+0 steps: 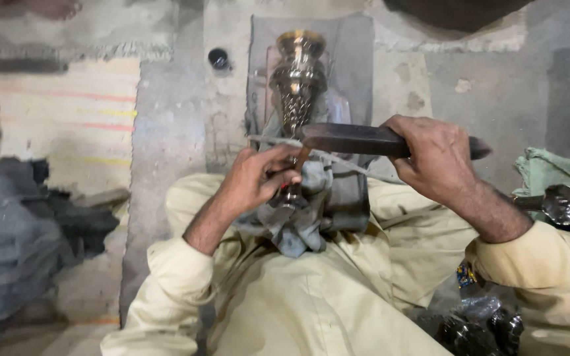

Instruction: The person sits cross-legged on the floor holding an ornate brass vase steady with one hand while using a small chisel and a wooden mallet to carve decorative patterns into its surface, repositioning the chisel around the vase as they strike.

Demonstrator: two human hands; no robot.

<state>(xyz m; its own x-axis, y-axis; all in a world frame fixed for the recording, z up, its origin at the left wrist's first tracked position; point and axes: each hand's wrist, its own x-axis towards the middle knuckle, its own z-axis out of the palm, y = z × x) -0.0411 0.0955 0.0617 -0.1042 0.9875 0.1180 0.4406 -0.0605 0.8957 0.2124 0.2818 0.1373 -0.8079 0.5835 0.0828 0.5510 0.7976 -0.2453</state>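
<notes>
A shiny engraved brass vase [297, 79] lies between my legs on a grey cloth [311, 204], its mouth pointing away from me. My left hand [258, 178] pinches a thin chisel-like tool [301, 160] set against the vase's lower stem. My right hand [433, 158] grips a dark flat metal bar [354, 140] held crosswise over the chisel's top end. A thin cord [338, 160] runs across the vase under the bar.
A grey pad [357, 59] lies under the vase on the concrete floor. A small black round object [218, 59] sits left of the pad. A striped mat [67, 118] and dark cloths [21, 231] are at left. A green cloth [549, 171] and shiny metal piece [562, 203] are at right.
</notes>
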